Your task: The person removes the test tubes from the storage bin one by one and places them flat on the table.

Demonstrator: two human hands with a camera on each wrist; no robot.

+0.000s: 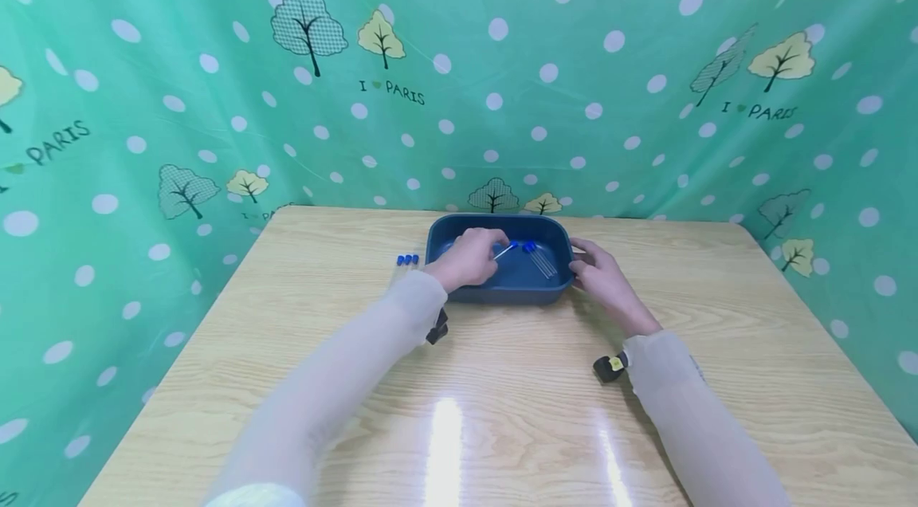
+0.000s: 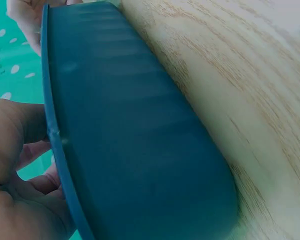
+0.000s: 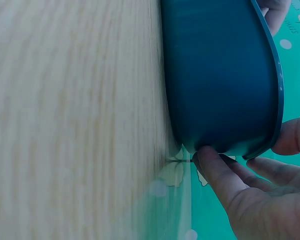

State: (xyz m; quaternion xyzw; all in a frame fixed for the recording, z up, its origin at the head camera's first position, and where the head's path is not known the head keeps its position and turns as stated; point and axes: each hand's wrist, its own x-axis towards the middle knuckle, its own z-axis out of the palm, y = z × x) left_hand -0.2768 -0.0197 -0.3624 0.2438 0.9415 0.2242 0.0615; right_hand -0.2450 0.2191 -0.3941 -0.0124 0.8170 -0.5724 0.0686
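A dark blue rectangular plastic basin (image 1: 502,296) stands on the table. My left hand (image 1: 469,258) reaches over its near left rim and pinches a thin clear tube with a blue cap (image 1: 505,251), tilted with the cap end toward the right. Inside the basin, to the right of this tube, several similar blue-capped tubes (image 1: 543,261) lie side by side. My right hand (image 1: 601,272) grips the basin's right end. In the right wrist view its fingers (image 3: 220,175) press the outer wall and the thumb is at the rim. The basin's wall hides the left fingertips in the left wrist view.
Three more blue-capped tubes (image 1: 407,261) lie on the wooden table (image 1: 516,395) left of the basin, partly hidden behind the left forearm. A green dotted curtain (image 1: 445,124) hangs behind the table and along both sides.
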